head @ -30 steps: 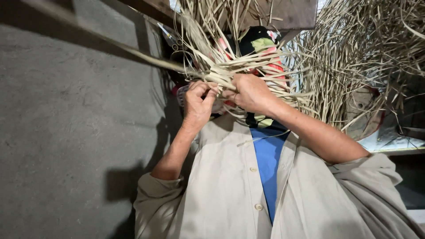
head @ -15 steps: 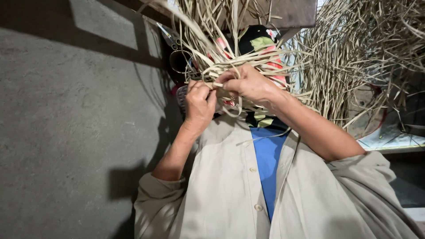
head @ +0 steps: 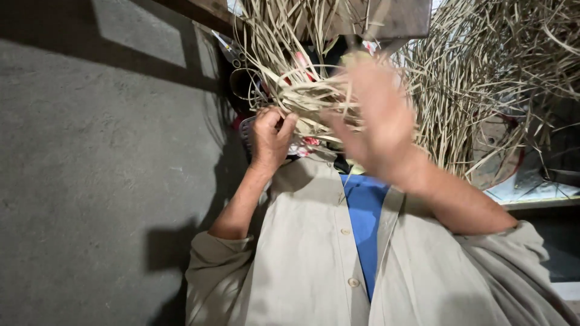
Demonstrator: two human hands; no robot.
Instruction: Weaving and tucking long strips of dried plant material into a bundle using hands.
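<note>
Left hand [head: 270,137] curled tight, thumb and fingers pinched on a clump of pale straw strips [head: 305,99] at the near edge of the bundle. Knuckles facing the camera, wrist bent up, forearm running down into a rolled beige sleeve.

Right hand [head: 376,118] up in front of the strips, badly blurred, palm broad and fingers spread wide. Nothing clearly clamped in it; whether any strand is caught between the fingers, impossible to tell through the blur. Forearm slanting down to the right into the other beige sleeve.

Strips sitting at chest height, just above the collar, fanning upward and outward in flat, dry, tan ribbons. Some looped over each other where the left hand grips, others sticking loose toward the top edge of the view. Behind them a patch of bright patterned cloth [head: 302,145], red and pale, peeking out below the bundle.

Off to the right, a much larger heap of straw [head: 495,78], tangled and bushy, filling the upper right corner, well apart from the left hand, close beside the right one.

Below the hands, a beige button shirt [head: 308,259] hanging open over a blue undershirt [head: 362,223], buttons in a row down the front.

To the left, a rough grey wall [head: 103,181], dark shadow of the arm thrown across it. Up top, a dark wooden beam [head: 393,18] crossing above the strips.
</note>
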